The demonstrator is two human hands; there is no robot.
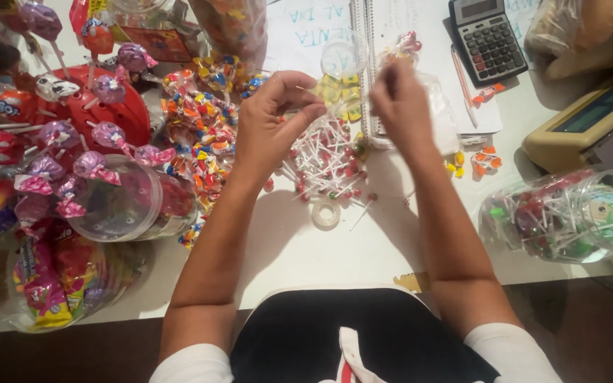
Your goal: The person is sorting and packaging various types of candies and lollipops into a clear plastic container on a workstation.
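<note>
My left hand [269,120] hovers over a pile of small red lollipops with white sticks [328,159] on the white table [299,248], its fingers curled and pinched toward the right. My right hand [400,106] is raised beside it with fingertips pinched together; what they hold is too small and blurred to tell. A thin clear plastic bag [443,113] lies under and to the right of my right hand. A small roll of clear tape [326,213] sits just in front of the lollipop pile.
Wrapped candies [200,128] are heaped left of my hands, beside a red lollipop stand [108,106] and clear jars [125,202]. A calculator [487,39] and notebook [306,28] lie at the back. A jar of lollipops [562,213] lies on its side at the right.
</note>
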